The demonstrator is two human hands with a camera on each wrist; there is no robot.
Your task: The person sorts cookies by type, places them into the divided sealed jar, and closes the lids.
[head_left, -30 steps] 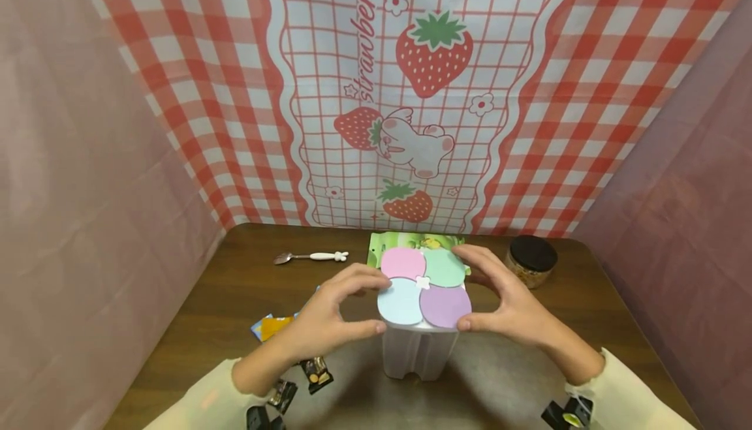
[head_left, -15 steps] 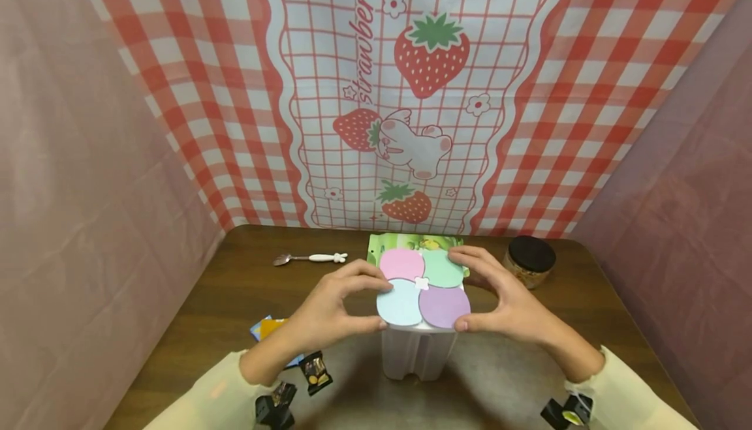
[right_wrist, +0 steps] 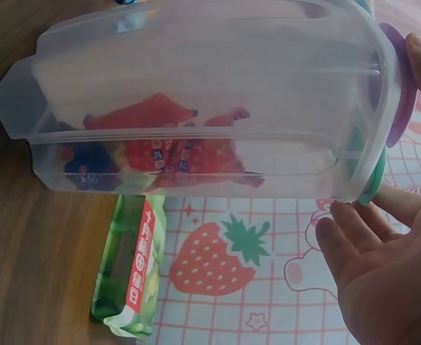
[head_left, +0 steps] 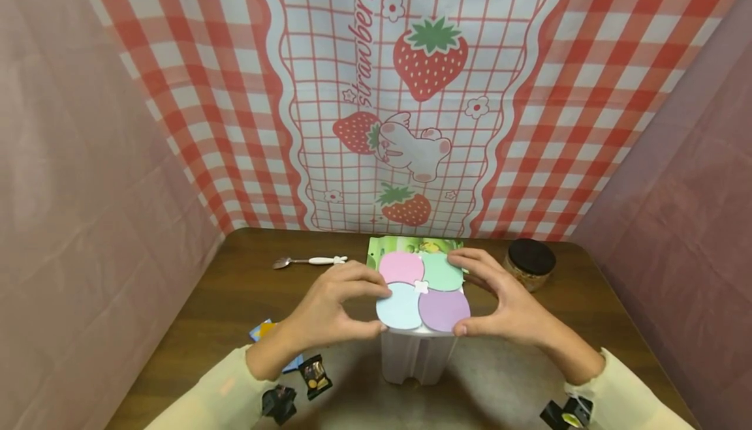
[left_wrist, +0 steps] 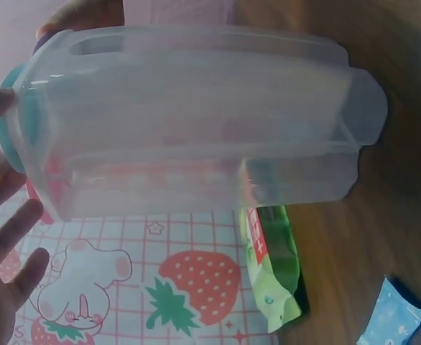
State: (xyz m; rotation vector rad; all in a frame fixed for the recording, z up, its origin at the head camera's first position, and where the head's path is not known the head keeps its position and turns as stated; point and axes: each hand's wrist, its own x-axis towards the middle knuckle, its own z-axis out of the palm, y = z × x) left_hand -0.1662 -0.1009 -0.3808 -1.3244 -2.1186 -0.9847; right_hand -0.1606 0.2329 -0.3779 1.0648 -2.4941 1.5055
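Note:
A tall, translucent plastic storage container stands upright on the table, topped by pink, green, pale blue and purple lids. My left hand grips its left upper edge, index fingertip on the pale blue lid and thumb at the front corner. On the opposite side my right hand holds the top, with its thumb at the purple lid and fingers at the green one. Through the wall in the right wrist view, red packets and a dark blue packet show inside one compartment.
Behind the container is a green bag. A spoon with a white handle lies back left, and a black-lidded jar stands back right. Near my left wrist lie a black snack packet and a blue packet.
My left wrist has shifted slightly right and down, uncovering more of the blue packet. Both hands stay at the container's top, and the head view has tilted up a little.

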